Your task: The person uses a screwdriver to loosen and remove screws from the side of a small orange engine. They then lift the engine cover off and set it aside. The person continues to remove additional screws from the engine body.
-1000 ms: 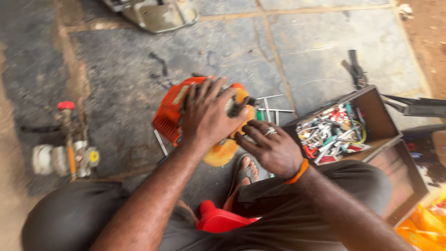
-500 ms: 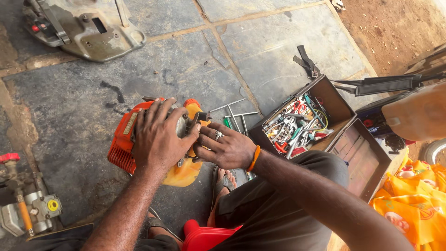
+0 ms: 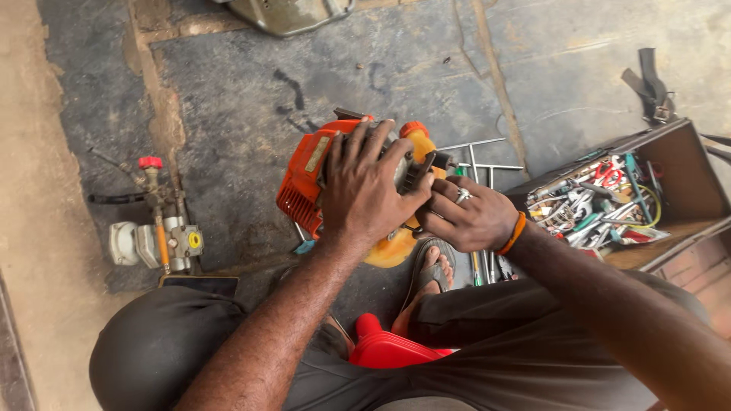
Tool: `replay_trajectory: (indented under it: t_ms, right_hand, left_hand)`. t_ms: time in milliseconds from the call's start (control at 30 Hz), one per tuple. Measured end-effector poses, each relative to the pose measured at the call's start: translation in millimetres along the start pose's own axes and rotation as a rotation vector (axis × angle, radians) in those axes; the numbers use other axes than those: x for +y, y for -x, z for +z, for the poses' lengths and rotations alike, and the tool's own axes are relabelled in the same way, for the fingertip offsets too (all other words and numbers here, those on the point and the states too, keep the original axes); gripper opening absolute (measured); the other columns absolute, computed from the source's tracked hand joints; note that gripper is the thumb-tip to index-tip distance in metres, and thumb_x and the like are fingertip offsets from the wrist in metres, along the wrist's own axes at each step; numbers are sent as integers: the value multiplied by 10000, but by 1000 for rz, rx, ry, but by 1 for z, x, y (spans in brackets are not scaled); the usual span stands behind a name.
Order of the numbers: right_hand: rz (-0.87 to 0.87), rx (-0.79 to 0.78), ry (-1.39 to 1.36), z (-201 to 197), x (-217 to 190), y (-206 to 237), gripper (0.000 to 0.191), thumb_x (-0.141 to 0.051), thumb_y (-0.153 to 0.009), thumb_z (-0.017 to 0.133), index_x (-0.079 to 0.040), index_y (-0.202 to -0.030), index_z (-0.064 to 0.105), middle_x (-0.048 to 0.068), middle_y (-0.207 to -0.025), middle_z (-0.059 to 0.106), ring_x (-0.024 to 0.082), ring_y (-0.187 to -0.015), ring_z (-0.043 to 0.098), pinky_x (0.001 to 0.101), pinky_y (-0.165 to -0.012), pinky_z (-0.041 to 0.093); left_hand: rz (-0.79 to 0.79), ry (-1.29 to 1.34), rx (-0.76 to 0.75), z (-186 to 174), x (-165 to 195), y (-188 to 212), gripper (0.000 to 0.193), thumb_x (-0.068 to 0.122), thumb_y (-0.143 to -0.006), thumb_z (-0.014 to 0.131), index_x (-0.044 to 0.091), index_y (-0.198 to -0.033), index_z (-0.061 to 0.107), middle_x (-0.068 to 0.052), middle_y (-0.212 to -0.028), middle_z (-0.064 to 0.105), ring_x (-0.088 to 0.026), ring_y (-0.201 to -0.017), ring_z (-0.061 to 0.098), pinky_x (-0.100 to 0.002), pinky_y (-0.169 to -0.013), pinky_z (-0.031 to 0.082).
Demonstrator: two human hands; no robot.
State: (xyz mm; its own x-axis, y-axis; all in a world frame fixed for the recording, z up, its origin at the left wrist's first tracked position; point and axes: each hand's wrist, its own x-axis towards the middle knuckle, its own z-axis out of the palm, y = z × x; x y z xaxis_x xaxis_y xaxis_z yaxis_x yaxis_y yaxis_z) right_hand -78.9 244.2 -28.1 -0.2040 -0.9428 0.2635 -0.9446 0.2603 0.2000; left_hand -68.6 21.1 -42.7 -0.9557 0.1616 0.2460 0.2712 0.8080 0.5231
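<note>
You have one label in front of you: a narrow yellowish strip label (image 3: 317,154) on the orange engine housing (image 3: 304,183), along its upper left face, just left of your left hand (image 3: 365,190). In the wooden toolbox (image 3: 689,179) at your right, nothing can be made out as a package among the jumbled tools. No signs or screens.

1 engine (image 3: 304,179), 2 hands (image 3: 365,190), 1 toolbox (image 3: 685,167)

Soft, even daylight with faint shadows; the picture is sharp, slightly washed out at left.
</note>
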Motion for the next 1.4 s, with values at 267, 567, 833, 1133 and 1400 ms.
replay_trajectory:
  t_ms: [267,567,833,1133,1400]
  right_hand:
    - [90,82,37,8,-11,-2,228,-255,-863,764,-107,-1012,674,100,-1084,696,261,-1052,727,376,-836,591]
    - [499,198,-148,19,-51,-4,306,-297,-898,799,-47,-1044,700,95,-1037,686,276,-988,723,372,-762,572]
    - [792,79,-311,15,-76,-13,296,-273,-872,811,-64,-1048,700,107,-992,673,305,-1006,663,418,-759,535]
    - [462,12,-26,-21,-55,-10,397,-91,-778,704,-142,-1172,720,74,-1230,715,289,-1184,649,394,-884,562]
    - [1128,340,-384,-25,-41,-19,157,-179,-1138,525,-37,-1107,584,104,-1060,718,224,-866,685,370,-800,539]
  left_hand:
    - [-29,7,-6,-2,5,1,617,620,-903,658,159,-1314,669,-161,-1502,515,-417,-1451,395,-713,-1206,216]
    - [-60,25,-15,0,4,-1,601,602,-891,675,167,-1306,676,-152,-1507,526,-410,-1457,398,-712,-1202,223]
    - [-45,46,58,-12,10,-4,650,619,-894,667,133,-1325,645,-138,-1460,554,-395,-1417,452,-659,-1168,275]
    - [-238,400,314,-30,-15,-9,390,405,-982,671,119,-1247,647,-137,-1329,577,-312,-1266,573,-465,-1081,487]
    - [-464,201,26,-66,-12,-8,847,754,-878,611,128,-1439,509,-165,-1441,489,-349,-1387,449,-611,-1138,351]
